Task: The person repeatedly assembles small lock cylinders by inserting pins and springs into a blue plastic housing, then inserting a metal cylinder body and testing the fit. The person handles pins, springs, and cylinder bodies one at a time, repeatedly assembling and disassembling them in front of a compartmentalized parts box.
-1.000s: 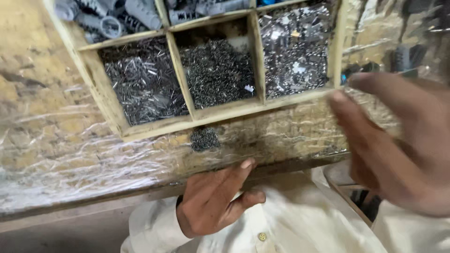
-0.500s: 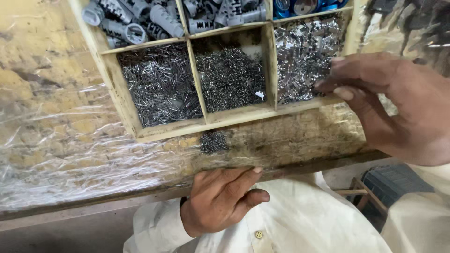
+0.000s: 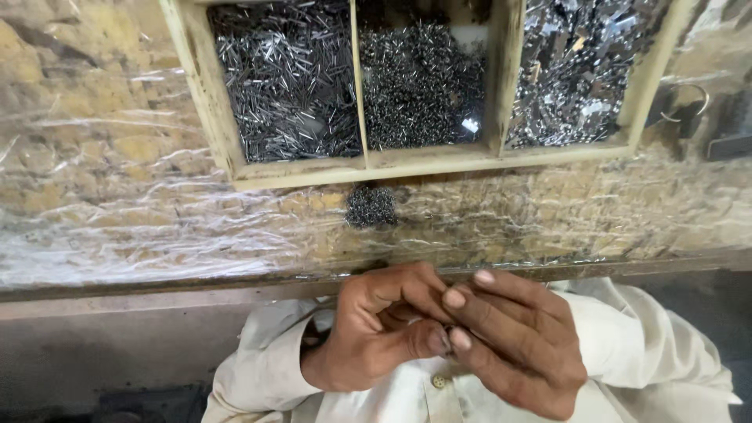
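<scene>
My left hand (image 3: pixel 376 333) and my right hand (image 3: pixel 513 348) meet low in the view, over my pale shirt (image 3: pixel 627 352), just below the table's front edge. The left hand is curled, thumb against its fingers. The right hand's fingertips press against the left thumb. Whatever lies between them is hidden. A small heap of dark metal pins (image 3: pixel 370 205) lies on the table right above my hands. Behind it stands a wooden tray (image 3: pixel 219 117) with compartments holding thin pins (image 3: pixel 290 86), finer pins (image 3: pixel 419 86) and shiny metal bits (image 3: pixel 576 78).
Crinkled clear plastic film (image 3: pixel 117 211) covers the worn yellowish table. A metal ring (image 3: pixel 681 102) lies at the right, beside the tray. The table's front edge (image 3: pixel 157 286) runs across the view above my lap.
My right hand has come down from the tray's right compartment to meet my left hand. The left hand has curled shut. The view has moved closer to the tray.
</scene>
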